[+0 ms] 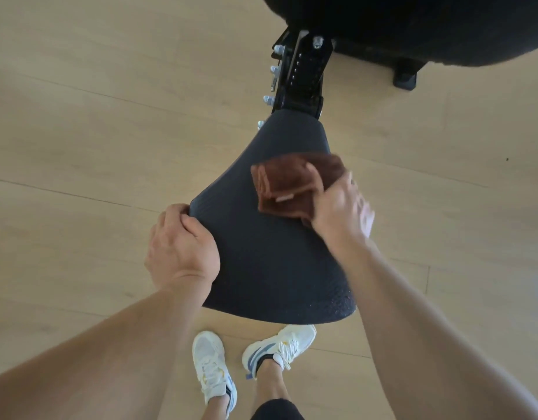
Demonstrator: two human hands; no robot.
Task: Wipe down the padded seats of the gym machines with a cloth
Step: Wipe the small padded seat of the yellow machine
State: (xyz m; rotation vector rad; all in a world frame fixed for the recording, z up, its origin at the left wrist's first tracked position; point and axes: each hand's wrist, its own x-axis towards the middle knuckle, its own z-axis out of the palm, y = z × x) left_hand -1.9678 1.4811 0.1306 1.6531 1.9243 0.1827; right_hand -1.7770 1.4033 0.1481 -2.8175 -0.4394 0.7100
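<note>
Both bare forearms are reaching down from the bottom corners toward a dark padded seat (273,253), whose wide rounded end is facing the person. Left hand (182,253) is gripping the seat's left edge: its fingers are curling over the rim near the left corner while the palm is lying against the side. Right hand (342,209) is blurred, so how its fingers are lying is hard to read, but it is pinching and pressing a folded brown cloth (289,186) against the seat's upper right part. That cloth is lying flat on the pad, its far corner overhanging the right edge slightly, with the hand covering its near right corner.

Toward the far end the seat is narrowing, where it is meeting a black metal bracket (304,77) with a row of holes and silver bolts along its left side. Beyond that, a large black padded part (413,22) is filling the top right corner, with a small black foot (405,75) standing on the floor beneath it.

Light wooden floor (95,101) is lying open on both sides of the seat, wider on the left. White sneakers (214,371) are standing just below the seat's near edge, close together, the right one partly tucked under the rim.
</note>
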